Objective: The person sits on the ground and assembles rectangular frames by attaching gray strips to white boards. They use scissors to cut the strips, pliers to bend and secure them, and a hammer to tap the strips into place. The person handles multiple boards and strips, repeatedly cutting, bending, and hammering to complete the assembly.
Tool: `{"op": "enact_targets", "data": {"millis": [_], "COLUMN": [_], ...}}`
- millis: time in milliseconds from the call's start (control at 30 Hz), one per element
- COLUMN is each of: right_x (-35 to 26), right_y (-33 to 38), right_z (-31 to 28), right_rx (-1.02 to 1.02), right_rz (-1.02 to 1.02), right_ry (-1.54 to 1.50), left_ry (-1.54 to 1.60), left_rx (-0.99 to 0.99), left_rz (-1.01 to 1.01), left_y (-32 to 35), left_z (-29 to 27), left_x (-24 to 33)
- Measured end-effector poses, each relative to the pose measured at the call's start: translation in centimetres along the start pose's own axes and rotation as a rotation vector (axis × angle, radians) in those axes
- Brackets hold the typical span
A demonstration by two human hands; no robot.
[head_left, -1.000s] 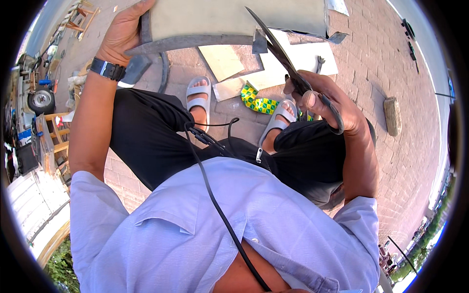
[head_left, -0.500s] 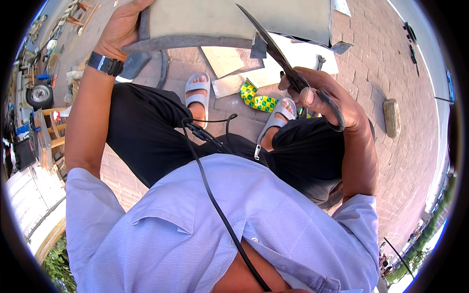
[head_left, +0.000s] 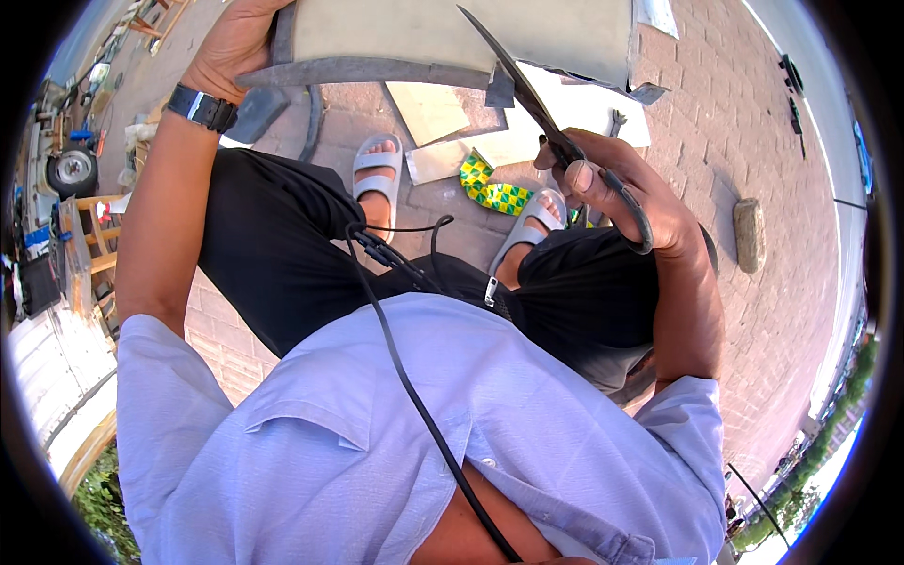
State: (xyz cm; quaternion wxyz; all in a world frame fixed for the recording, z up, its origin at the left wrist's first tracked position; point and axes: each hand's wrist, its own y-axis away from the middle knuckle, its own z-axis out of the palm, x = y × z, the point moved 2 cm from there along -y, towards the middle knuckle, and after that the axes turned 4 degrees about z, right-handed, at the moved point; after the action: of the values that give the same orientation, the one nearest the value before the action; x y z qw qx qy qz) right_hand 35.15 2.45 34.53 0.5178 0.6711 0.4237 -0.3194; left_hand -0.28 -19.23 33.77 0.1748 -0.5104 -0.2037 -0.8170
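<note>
At the top of the view lies a flat beige panel (head_left: 452, 33) with dark grey, fabric-like edging (head_left: 377, 72) along its near side. My left hand (head_left: 231, 47) grips its left corner, some fingers hidden at the frame's top. In my right hand (head_left: 626, 179) is a pair of large dark scissors (head_left: 527, 94), thumb and fingers closed round the handles. The blades point up and left, over the panel's near edge, and look nearly closed together. A small grey flap (head_left: 500, 87) hangs beside them; whether the blades touch it I cannot tell.
Between my sandalled feet and the panel lie pale board pieces (head_left: 427, 106) and a yellow-green patterned strip (head_left: 494, 196). A stone block (head_left: 750, 235) rests on the paving at right. A wheel (head_left: 72, 171) and clutter stand at left. A black cable (head_left: 405, 372) crosses my shirt.
The whole view has shifted slightly. My left hand keeps its grip on the panel, and the scissors in my right hand hold nearly the same pose.
</note>
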Motion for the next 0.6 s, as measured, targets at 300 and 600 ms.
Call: {"op": "enact_targets", "data": {"millis": [300, 600], "right_x": [-0.2, -0.5], "right_y": [0.1, -0.8], "right_z": [0.3, 1.1], "right_rx": [-0.033, -0.050], "right_rz": [-0.054, 0.079], "right_ry": [-0.046, 0.073], "left_ry": [0.028, -0.026], "left_rx": [-0.002, -0.020], "left_rz": [-0.027, -0.020], "left_y": [0.1, 0.2], "left_z": [0.3, 1.1], "left_x": [0.0, -0.2]}}
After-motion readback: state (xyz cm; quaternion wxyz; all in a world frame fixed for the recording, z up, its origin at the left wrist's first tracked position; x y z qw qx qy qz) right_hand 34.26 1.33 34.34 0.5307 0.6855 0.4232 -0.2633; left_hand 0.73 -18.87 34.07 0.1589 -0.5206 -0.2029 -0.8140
